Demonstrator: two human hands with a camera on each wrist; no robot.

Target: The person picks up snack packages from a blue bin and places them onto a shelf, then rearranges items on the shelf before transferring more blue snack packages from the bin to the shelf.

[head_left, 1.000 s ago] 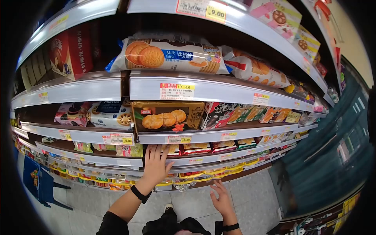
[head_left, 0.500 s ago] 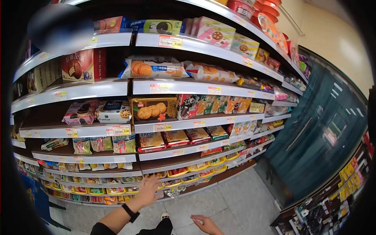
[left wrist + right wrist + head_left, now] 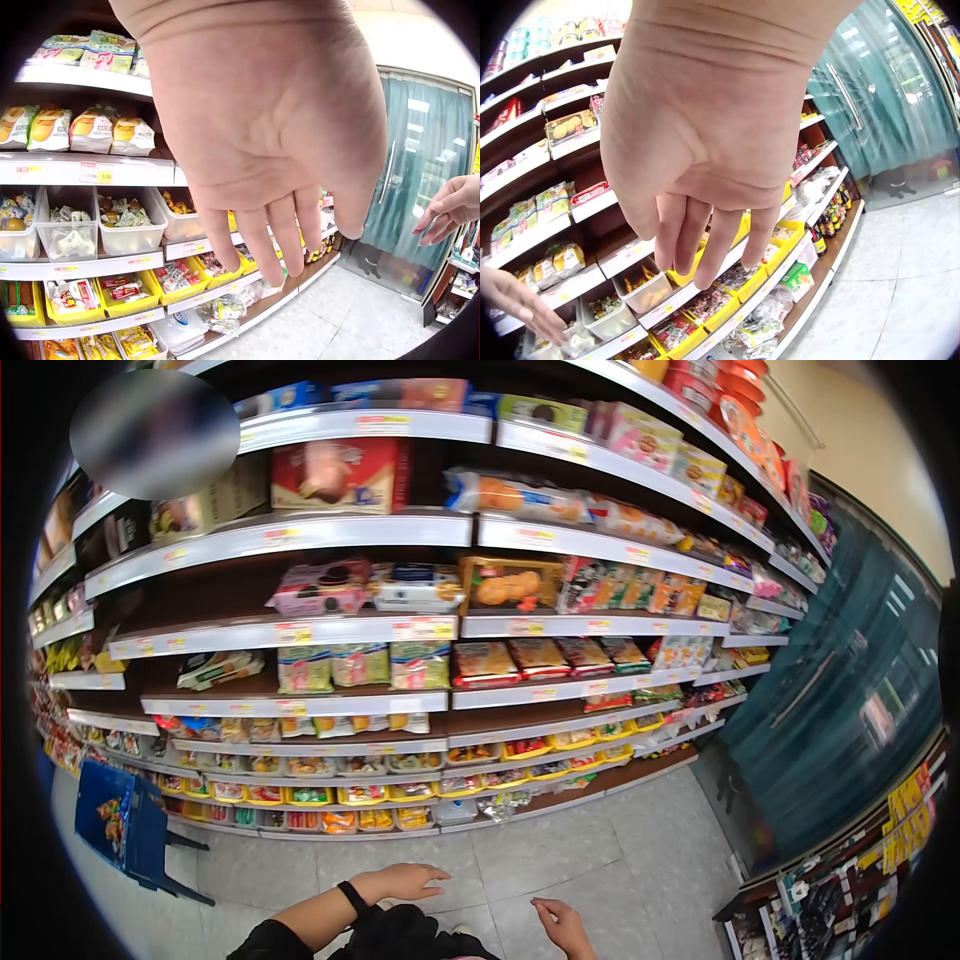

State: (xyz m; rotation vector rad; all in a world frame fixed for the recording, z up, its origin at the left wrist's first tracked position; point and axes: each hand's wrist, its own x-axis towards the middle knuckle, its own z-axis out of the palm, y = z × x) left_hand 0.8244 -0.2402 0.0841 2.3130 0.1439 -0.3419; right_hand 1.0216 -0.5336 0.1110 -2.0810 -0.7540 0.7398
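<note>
Low in the head view, my left hand [image 3: 405, 881], with a black band at its wrist, is in front of the body over the tiled floor. Its fingers are extended and hold nothing, as the left wrist view also shows. My right hand [image 3: 563, 927] is to its right, fingers loosely bent around nothing. Both hands are apart from the snack shelves [image 3: 300, 711]. In the left wrist view, clear bins [image 3: 131, 238] of small wrapped snacks and yellow trays [image 3: 129, 305] lie beyond the left fingers. Yellow trays [image 3: 733, 319] also show past the right fingertips.
Higher shelves hold a gold biscuit box [image 3: 510, 586], red-edged packets [image 3: 485, 663] and green bags [image 3: 362, 664]. A dark blue stool-like stand [image 3: 130, 825] is at left. Right are a glass door with a teal curtain [image 3: 820, 690] and another rack [image 3: 850, 890]. Grey tiles [image 3: 600, 850] cover the floor.
My left hand has come away from the shelf edge by the red-edged packets and dropped toward the body. The right hand has lowered too. The head view now takes in more shelves, turned leftward.
</note>
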